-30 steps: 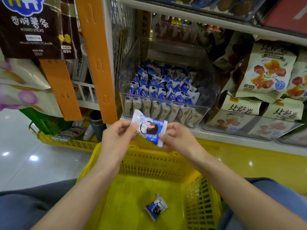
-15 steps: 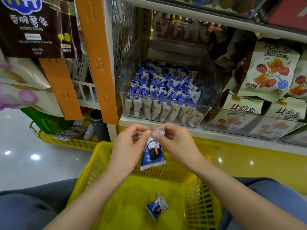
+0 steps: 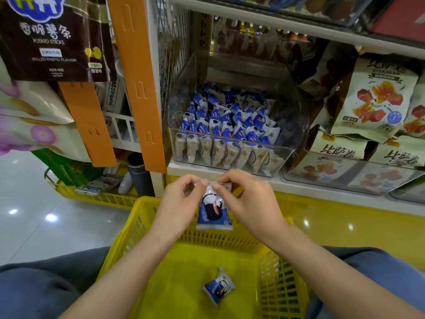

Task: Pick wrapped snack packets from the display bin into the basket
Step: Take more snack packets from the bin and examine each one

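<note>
A white metal shelf unit (image 3: 322, 186) fills the upper and right parts of the frame. Below it, in the lower middle, a yellow slotted plastic basket (image 3: 128, 229) sits between the person's legs. On the shelf just above the basket's far rim stands a clear plastic display bin (image 3: 293, 116). It is packed with rows of small blue-and-white wrapped snack packets (image 3: 230, 122), and the front row shows pale backs through the clear wall. To the right of the bin lie pale green snack bags (image 3: 377, 97) printed with red-orange pieces. A dark brown potato-stick bag (image 3: 50, 38) hangs in the upper left, beside orange plastic hanging strips (image 3: 135, 77).

Both hands meet in the middle of the frame, over the basket's far wall. The left hand (image 3: 181, 203) and the right hand (image 3: 249, 203) each press thumb and forefinger on the top seam of one blue-and-white held packet (image 3: 213, 214), so each grip is pinching it. This packet hangs upright below the fingertips, above the basket and not in it. A matching second packet (image 3: 218, 287) lies tilted on the basket floor, well apart from the hands.
</note>
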### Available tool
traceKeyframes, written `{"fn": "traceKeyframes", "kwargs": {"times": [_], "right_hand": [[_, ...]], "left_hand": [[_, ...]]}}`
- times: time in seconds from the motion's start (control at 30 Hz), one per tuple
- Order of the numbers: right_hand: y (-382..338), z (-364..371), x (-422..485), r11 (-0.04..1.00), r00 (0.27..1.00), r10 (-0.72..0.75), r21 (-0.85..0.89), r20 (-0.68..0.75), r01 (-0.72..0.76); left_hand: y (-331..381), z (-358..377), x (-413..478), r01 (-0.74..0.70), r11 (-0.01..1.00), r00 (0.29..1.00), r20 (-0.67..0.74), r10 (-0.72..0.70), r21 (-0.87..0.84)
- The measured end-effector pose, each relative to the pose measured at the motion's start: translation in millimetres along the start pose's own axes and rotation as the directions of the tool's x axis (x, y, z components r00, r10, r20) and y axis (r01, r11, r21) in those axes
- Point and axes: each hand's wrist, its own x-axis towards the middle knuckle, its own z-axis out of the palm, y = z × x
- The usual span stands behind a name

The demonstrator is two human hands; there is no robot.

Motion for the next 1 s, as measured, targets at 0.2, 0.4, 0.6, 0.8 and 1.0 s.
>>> {"fn": "traceKeyframes", "kwargs": {"times": [0.2, 0.4, 0.6, 0.8, 1.0], "right_hand": [[5, -2, 7, 0.944, 0.968, 0.219, 0.277, -0.124, -0.179], [2, -1, 1, 0.984, 0.998, -0.068, 0.165, -0.001, 0.067], [-2, 2, -2, 0.993, 0.984, -0.11, 0.058, 0.143, 0.103], [-8, 3, 5, 0.628, 0.852, 0.4, 0.576, 0.339, -0.524], [-8, 0, 6, 0.363, 0.779, 0.46, 0.71, 0.426, -0.603]], "left_hand": [[-7, 0, -1, -0.081, 0.941, 0.996, -0.014, 0.09, 0.328], [6, -5, 6, 0.311, 0.905, 0.95, 0.125, -0.287, -0.289], [12, -7, 2, 0.165, 0.927, 0.982, -0.031, -0.186, -0.336], [13, -3, 0, 0.142, 0.939, 0.99, 0.04, -0.136, -0.312], [4, 0, -3, -0.124, 0.989, 0.991, -0.029, 0.127, 0.081]]}}
